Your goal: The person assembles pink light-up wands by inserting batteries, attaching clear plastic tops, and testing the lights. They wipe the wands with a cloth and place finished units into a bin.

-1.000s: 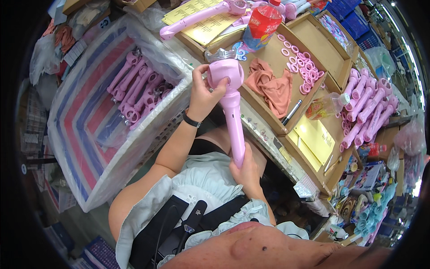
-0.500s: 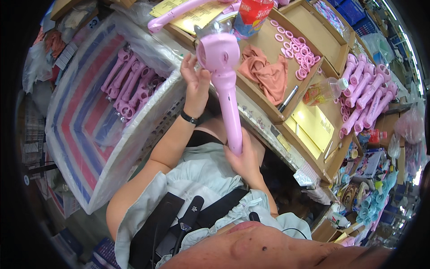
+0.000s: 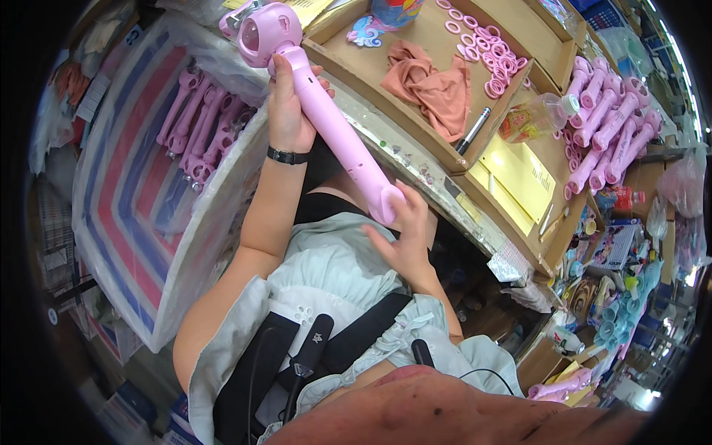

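Note:
A long pink plastic toy wand [image 3: 337, 122] with a round, hollow head slants across the space before me, head up at the left. My left hand [image 3: 291, 111] is closed around its neck just below the head, and a dark band circles that wrist. At the lower end of the handle is my right hand [image 3: 408, 233], thumb spread away and fingers beside the tip, seemingly brushing it without a grip. Left of me, a striped, plastic-lined crate [image 3: 122, 222] contains several similar pink wands [image 3: 196, 126].
Cardboard trays [image 3: 445, 159] on the bench hold pink rings [image 3: 493, 55], a salmon cloth [image 3: 430, 89], a marker [image 3: 473, 131] and yellow papers [image 3: 519, 182]. A plastic bottle [image 3: 530, 119] lies near stacked wands [image 3: 612, 126]. A blue-and-pink decorative piece [image 3: 366, 32] rests at the tray's far left.
The wand has swung up and left, its head now over the bench's left edge. My left hand has closed around its neck, while my right has loosened from the handle.

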Demonstrator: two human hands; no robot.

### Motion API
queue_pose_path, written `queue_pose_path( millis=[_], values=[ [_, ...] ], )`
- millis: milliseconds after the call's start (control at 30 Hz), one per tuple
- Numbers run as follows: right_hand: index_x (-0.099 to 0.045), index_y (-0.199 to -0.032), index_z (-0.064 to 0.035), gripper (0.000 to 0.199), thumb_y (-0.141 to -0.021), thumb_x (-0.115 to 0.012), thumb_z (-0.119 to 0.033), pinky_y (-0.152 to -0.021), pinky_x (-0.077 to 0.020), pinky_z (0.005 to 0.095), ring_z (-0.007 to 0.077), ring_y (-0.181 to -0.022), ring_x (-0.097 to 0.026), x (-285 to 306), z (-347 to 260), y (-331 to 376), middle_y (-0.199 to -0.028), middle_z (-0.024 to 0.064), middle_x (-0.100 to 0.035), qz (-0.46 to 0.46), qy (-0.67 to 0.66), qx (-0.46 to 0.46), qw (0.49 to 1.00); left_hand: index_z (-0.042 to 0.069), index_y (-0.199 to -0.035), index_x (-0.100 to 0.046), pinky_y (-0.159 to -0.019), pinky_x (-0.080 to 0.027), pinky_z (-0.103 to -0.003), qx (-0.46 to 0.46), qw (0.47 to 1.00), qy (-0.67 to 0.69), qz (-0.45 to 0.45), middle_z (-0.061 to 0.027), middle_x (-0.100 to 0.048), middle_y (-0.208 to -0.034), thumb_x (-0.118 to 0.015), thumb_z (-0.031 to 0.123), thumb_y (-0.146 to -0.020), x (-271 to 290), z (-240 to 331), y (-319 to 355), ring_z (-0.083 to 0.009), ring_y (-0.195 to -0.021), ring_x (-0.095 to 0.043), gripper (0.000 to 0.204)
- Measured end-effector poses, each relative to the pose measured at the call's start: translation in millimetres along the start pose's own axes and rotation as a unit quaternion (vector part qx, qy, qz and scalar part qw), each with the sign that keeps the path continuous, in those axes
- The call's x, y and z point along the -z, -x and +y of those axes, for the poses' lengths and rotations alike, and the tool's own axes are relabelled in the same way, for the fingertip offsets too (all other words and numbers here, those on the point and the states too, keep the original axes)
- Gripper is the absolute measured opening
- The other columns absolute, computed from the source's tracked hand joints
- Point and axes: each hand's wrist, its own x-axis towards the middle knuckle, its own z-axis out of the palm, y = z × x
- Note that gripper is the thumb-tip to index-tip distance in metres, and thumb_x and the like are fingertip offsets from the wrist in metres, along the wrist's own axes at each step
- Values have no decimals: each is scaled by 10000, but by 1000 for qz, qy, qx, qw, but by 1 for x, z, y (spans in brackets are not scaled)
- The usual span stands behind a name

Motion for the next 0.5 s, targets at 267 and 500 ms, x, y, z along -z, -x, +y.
queue_pose_path(
  millis=[267, 500],
  values=[
    [-341, -1373, -16, 592, -943, -532, -374, -775, -514, 317, 205, -902, -614, -9, 8, 5, -1113, 145, -576, -50, -504, -224, 833, -23, -1089, -515, -653, -516, -324, -10, 998, 49, -45, -92, -565, -804, -368, 657, -895, -11, 2, 21, -176, -687, -579, 722],
    [-509, -1247, 3, 378, -954, -549, -232, -843, -465, 272, 141, -970, -572, 14, 18, 5, -1110, 66, -593, -19, -366, -232, 901, 39, -1143, -464, -607, -480, -305, 65, 984, 140, -85, -97, -590, -941, -448, 588, -906, 13, -4, 14, -170, -689, -546, 599]
  ],
)
